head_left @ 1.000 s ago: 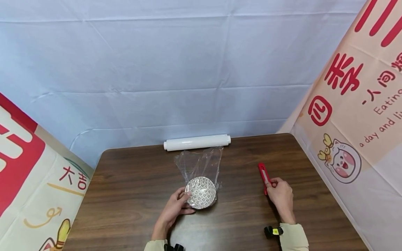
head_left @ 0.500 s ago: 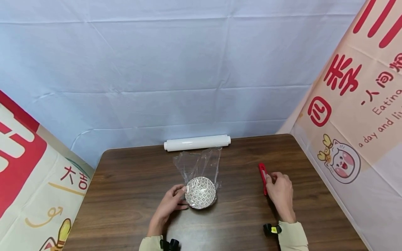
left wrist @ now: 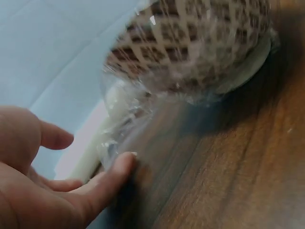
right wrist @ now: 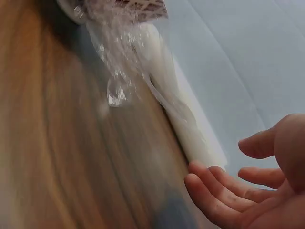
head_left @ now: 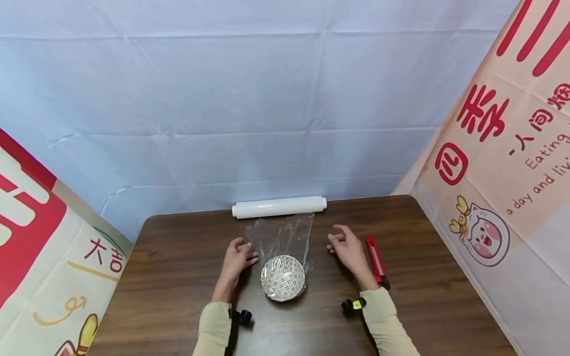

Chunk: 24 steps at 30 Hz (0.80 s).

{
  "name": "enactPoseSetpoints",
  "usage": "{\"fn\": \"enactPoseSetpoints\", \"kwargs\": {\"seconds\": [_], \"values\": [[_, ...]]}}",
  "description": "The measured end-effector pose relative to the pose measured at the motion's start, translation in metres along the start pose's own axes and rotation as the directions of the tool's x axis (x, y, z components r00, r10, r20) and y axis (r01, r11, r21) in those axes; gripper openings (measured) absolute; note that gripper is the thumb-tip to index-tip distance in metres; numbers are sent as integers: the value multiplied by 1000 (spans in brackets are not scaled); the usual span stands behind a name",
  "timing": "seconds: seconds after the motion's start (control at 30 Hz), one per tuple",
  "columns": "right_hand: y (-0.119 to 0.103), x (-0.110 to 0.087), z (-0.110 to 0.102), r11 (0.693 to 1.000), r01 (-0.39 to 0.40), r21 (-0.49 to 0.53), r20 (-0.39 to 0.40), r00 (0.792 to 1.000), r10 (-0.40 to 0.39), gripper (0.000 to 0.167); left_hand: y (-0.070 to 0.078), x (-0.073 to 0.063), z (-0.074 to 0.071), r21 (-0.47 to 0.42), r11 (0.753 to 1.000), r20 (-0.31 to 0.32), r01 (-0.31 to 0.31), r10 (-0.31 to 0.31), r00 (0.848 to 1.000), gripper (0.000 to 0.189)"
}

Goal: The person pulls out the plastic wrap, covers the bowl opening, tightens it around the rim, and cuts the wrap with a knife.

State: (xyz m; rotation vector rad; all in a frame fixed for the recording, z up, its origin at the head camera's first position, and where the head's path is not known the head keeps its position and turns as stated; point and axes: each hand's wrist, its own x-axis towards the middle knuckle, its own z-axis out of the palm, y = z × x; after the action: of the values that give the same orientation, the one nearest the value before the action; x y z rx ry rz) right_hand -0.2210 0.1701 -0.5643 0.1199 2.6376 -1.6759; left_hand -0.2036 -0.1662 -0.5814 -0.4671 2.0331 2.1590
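Note:
A small round patterned bowl (head_left: pixel 283 278) sits on the table with clear cling film stretched over it. A loose flap of that film (head_left: pixel 285 235) spreads from the bowl toward the back of the table. My left hand (head_left: pixel 236 259) is at the flap's left side, thumb and fingers apart, with fingertips close to the film edge in the left wrist view. To the right of the flap, my right hand (head_left: pixel 349 249) hovers with loosely bent fingers and nothing in them. A red utility knife (head_left: pixel 377 262) lies on the table beside the right wrist.
Along the table's back edge lies a white roll of cling film (head_left: pixel 279 206). Behind it hangs a pale cloth backdrop (head_left: pixel 222 99), and printed banners flank the wooden table (head_left: pixel 178 287) on both sides.
The right hand has let go of the utility knife and moved left toward the film. The left hand has left the bowl's side and moved forward to the flap's left edge.

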Motion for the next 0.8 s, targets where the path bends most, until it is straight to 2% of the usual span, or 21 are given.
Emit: {"fn": "enactPoseSetpoints", "kwargs": {"seconds": [0.13, 0.23, 0.33, 0.43, 0.6, 0.73, 0.8], "values": [[-6, 18, 20, 991, -62, 116, 49, 997, 57, 56, 0, 15, 3, 25, 999, -66, -33, 35, 997, 63], [-10, 31, 33, 979, -86, 187, 81, 994, 72, 59, 1, 23, 3, 108, 993, -116, -51, 64, 991, 66], [-11, 42, 44, 970, -99, 221, 115, 991, 75, 63, 3, 30, 1, 209, 977, -130, -45, 73, 989, 69], [-10, 49, 52, 974, -87, 211, 126, 990, 61, 65, 4, 33, -1, 254, 967, -124, -18, 51, 991, 71], [-10, 49, 50, 980, -87, 179, 57, 995, 78, 57, 6, 32, -10, 232, 972, -129, 28, 2, 992, 70], [-13, 45, 40, 980, -132, 149, 70, 990, 123, 48, 11, 32, -20, 171, 983, -107, 71, -53, 993, 68], [-13, 41, 34, 988, -132, 83, 72, 989, 127, 47, 14, 30, -24, 135, 986, -85, 100, -89, 992, 71]]}}
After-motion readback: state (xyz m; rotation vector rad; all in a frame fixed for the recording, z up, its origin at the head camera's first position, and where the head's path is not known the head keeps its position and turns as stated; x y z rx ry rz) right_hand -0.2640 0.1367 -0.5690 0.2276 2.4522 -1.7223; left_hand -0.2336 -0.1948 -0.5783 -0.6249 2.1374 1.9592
